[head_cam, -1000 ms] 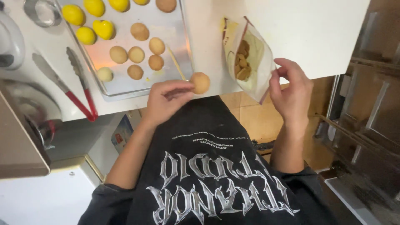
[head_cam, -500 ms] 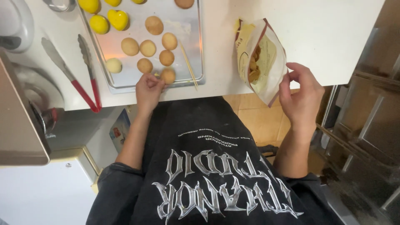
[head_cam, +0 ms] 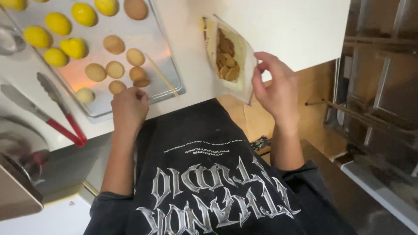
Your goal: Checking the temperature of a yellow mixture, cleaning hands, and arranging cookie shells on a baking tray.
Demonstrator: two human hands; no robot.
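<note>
Risk: our left hand [head_cam: 128, 106] touches a round tan cookie [head_cam: 140, 81] at the metal baking tray's [head_cam: 172, 85] edge, grip unclear; our right hand [head_cam: 276, 89] pinches a clear cookie-filled bag [head_cam: 228, 58] that could tip.

The baking tray [head_cam: 172, 85] lies just beyond the left hand [head_cam: 128, 109], on the counter [head_cam: 283, 26]. Round cookies [head_cam: 114, 69] sit on the tray ahead of that hand's fingertips, with a thin stick [head_cam: 162, 76] to their right. Tongs [head_cam: 61, 109] lie left of the hand. The open bag [head_cam: 228, 58] stands against the right hand [head_cam: 276, 89], on its left, between both hands.
</note>
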